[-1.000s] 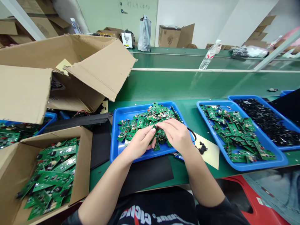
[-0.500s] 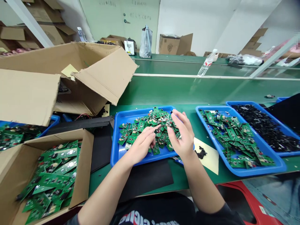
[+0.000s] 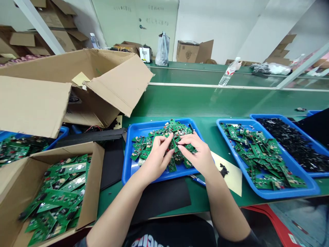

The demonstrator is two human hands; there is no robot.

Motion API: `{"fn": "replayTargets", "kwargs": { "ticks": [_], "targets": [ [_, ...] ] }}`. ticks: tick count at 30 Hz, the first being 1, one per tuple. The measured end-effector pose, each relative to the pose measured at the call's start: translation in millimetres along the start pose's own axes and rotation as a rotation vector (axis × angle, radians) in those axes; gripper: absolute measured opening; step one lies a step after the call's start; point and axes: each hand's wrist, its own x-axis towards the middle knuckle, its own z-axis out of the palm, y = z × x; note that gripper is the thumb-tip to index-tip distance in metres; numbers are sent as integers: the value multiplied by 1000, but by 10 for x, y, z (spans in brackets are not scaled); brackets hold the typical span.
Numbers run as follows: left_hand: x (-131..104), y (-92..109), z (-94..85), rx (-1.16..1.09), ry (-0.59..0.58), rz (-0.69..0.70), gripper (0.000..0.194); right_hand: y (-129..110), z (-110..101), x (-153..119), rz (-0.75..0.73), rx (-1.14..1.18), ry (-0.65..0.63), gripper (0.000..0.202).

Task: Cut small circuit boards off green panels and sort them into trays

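Observation:
Both hands are over a blue tray (image 3: 131, 171) heaped with small green circuit boards (image 3: 140, 147). My left hand (image 3: 158, 157) has its thumb and fingers closed round a small green circuit board (image 3: 172, 144), held above the heap. My right hand (image 3: 196, 151) is close beside it, thumb and index finger brought together at the board's right side. Whatever lies between those right fingertips is too small to make out.
A box of larger boards (image 3: 88, 192) stands left, below a big open carton (image 3: 120, 82). Right are a yellow paper (image 3: 235, 178) with black bits, a tray of boards (image 3: 277, 195) and a tray of black parts (image 3: 318, 175). A blue-handled tool (image 3: 199, 180) lies near my right wrist.
My right hand has come down and its spread fingers have drawn together beside my left hand. The left hand has turned, and a board now shows between its fingers. The view has shifted slightly.

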Motion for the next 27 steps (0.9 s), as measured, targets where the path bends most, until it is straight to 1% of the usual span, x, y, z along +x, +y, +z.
{"fn": "replayTargets", "kwargs": {
  "ticks": [4,8,14,16,18,19,20,22,24,25,26,27],
  "targets": [
    [6,-1,-2,18,77,20,42,-18,9,13,-120,-88,63,8],
    [4,14,-17,20,118,28,39,-39,6,20,-234,-145,99,12],
    [15,2,-12,46,165,69,37,-30,21,18,-272,-160,78,15],
    [25,-15,-32,76,232,66,37,-53,16,14,-287,-147,51,16],
    [34,-33,-71,121,357,59,37,-97,-12,1,-298,-96,36,18],
    [36,-40,-93,152,429,68,38,-121,-36,-11,-292,-52,52,19],
    [36,-46,-114,187,496,92,38,-142,-65,-24,-272,5,97,22],
    [32,-52,-141,253,597,184,41,-169,-129,-53,-185,144,263,25],
    [24,-48,-141,290,642,301,44,-172,-178,-74,-58,281,430,25],
    [20,-43,-132,296,643,354,46,-169,-188,-80,9,333,460,23],
    [16,-37,-118,296,635,398,48,-166,-185,-82,74,368,435,22],
    [14,-31,-103,295,621,436,50,-166,-170,-83,130,394,364,21]
  ]
}}
